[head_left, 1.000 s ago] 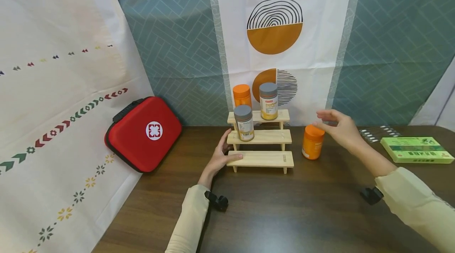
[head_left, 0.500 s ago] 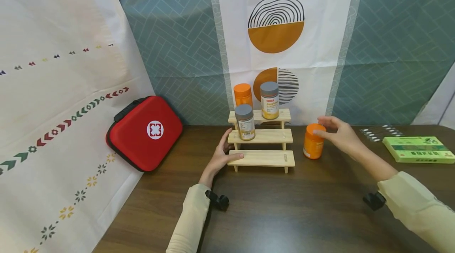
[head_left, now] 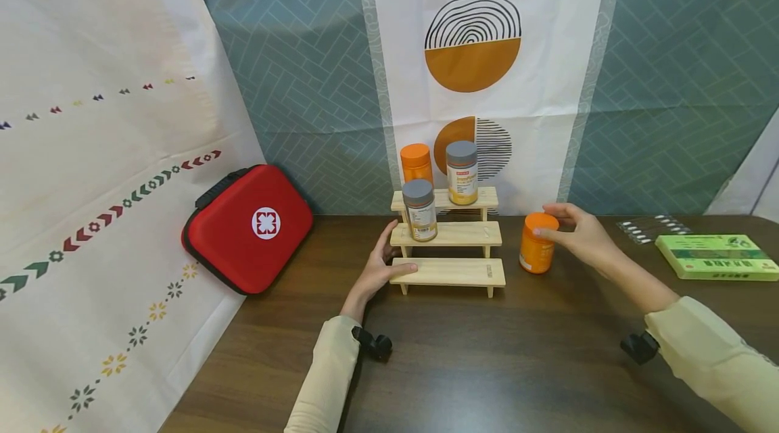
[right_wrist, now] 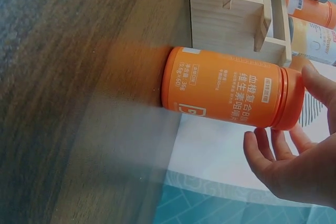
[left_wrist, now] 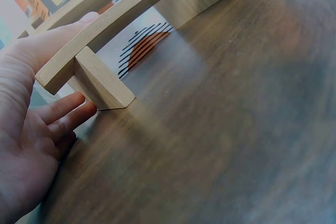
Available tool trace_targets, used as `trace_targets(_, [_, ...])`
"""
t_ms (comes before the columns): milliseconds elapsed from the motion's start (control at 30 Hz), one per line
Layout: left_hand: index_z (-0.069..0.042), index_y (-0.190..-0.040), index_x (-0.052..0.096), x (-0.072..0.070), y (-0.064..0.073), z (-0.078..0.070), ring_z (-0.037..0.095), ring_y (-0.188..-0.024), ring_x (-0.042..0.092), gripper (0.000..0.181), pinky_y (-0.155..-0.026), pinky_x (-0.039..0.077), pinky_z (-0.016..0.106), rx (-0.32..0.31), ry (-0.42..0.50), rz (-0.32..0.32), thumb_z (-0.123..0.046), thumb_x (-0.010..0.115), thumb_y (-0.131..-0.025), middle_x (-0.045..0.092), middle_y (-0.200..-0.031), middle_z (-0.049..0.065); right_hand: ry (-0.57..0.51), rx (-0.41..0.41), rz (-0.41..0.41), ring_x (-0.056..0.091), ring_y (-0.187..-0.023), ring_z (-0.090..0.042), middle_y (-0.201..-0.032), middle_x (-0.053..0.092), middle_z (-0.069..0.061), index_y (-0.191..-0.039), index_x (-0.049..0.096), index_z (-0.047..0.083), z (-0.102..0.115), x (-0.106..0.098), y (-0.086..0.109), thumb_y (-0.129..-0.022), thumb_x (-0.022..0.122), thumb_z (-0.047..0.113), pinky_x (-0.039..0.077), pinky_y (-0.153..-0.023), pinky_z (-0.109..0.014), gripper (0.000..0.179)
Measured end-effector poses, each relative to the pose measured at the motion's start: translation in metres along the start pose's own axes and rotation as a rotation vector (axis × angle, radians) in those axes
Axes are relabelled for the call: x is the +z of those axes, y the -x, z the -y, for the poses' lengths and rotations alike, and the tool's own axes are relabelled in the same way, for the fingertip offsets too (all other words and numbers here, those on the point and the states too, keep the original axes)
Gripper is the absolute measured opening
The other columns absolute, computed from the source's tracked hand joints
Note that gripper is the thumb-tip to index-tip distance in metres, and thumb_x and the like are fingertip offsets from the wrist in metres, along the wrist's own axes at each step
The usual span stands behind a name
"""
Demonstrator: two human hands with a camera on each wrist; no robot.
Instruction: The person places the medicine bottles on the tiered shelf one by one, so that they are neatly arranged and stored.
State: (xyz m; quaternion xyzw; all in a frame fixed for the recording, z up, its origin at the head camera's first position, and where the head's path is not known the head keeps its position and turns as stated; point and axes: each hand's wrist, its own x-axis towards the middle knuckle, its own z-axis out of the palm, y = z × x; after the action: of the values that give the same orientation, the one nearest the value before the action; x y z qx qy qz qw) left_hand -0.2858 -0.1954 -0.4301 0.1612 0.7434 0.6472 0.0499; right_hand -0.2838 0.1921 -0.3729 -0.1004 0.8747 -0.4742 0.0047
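Note:
My right hand [head_left: 581, 235] pinches the lid of an orange pill bottle [head_left: 537, 254] between thumb and fingers. That bottle stands upright on the table, to the right of a three-step wooden display rack [head_left: 447, 272]. In the right wrist view its printed label [right_wrist: 226, 85] faces the camera. My left hand [head_left: 372, 272] holds the rack's left end, the thumb lying on the lowest step and the fingers beside its leg [left_wrist: 102, 80]. A grey-lidded bottle [head_left: 421, 220] occupies the middle step. On the top step stand another grey-lidded bottle [head_left: 462, 183] and an orange bottle [head_left: 416, 161], partly hidden.
A red first-aid case [head_left: 252, 230] leans against the cloth at the left. At the right lie a green box [head_left: 715, 257] and a clear pack of cotton swabs [head_left: 651, 228]. A patterned curtain [head_left: 304, 81] hangs behind the dark wooden table [head_left: 462, 365].
My right hand has come down and left onto the orange bottle's lid and taken hold of it. The left hand, rack and bottles look unmoved.

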Motion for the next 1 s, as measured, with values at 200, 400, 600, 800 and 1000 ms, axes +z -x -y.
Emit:
trace_targets(200, [-0.021,-0.158,0.013,0.000,0.000,0.000,0.047,-0.132,0.043,0.099,-0.115,0.028,0.053,-0.002,0.006,0.001,0.004,0.072,-0.082,0.043,-0.148,0.027,0.015,-0.009,0.003,0.043,-0.127,-0.045,-0.145,0.042,-0.030,-0.146,0.036,-0.002,0.000,0.001,0.001,-0.093,0.066,0.037,0.041,-0.102,-0.061,0.073])
trace_targets(400, [-0.020,-0.158,0.013,0.000,0.000,0.001,0.046,-0.133,0.043,0.099,-0.116,0.028,0.053,0.004,0.005,0.003,0.004,0.072,-0.082,0.043,-0.148,0.027,0.042,-0.029,-0.002,0.048,-0.122,-0.041,-0.143,0.044,-0.029,-0.144,0.038,-0.003,0.001,0.002,0.001,-0.092,0.068,0.033,0.049,-0.091,-0.042,0.070])
trace_targets(600, [-0.022,-0.157,0.014,0.001,0.000,0.000,0.043,-0.133,0.044,0.098,-0.117,0.028,0.052,0.008,-0.002,-0.007,0.005,0.071,-0.082,0.042,-0.150,0.024,0.066,-0.044,-0.033,0.052,-0.118,-0.040,-0.141,0.047,-0.029,-0.142,0.041,-0.003,0.002,0.001,0.001,-0.091,0.070,0.033,0.049,-0.081,-0.024,0.069])
trace_targets(800, [-0.022,-0.157,0.014,0.001,-0.001,-0.001,0.042,-0.132,0.046,0.098,-0.116,0.029,0.051,0.006,-0.008,-0.008,0.004,0.072,-0.082,0.043,-0.149,0.023,0.075,-0.062,-0.069,0.054,-0.119,-0.042,-0.142,0.047,-0.028,-0.141,0.043,-0.002,0.008,-0.005,0.000,-0.090,0.070,0.033,0.052,-0.078,-0.021,0.068])
trace_targets(1000, [-0.020,-0.158,0.013,0.001,0.000,0.000,0.043,-0.131,0.046,0.098,-0.115,0.029,0.052,0.010,-0.002,-0.005,0.004,0.071,-0.082,0.043,-0.149,0.025,0.060,-0.087,-0.127,0.052,-0.123,-0.042,-0.143,0.048,-0.025,-0.143,0.042,0.001,0.023,-0.015,-0.003,-0.090,0.070,0.035,0.041,-0.070,-0.006,0.069])
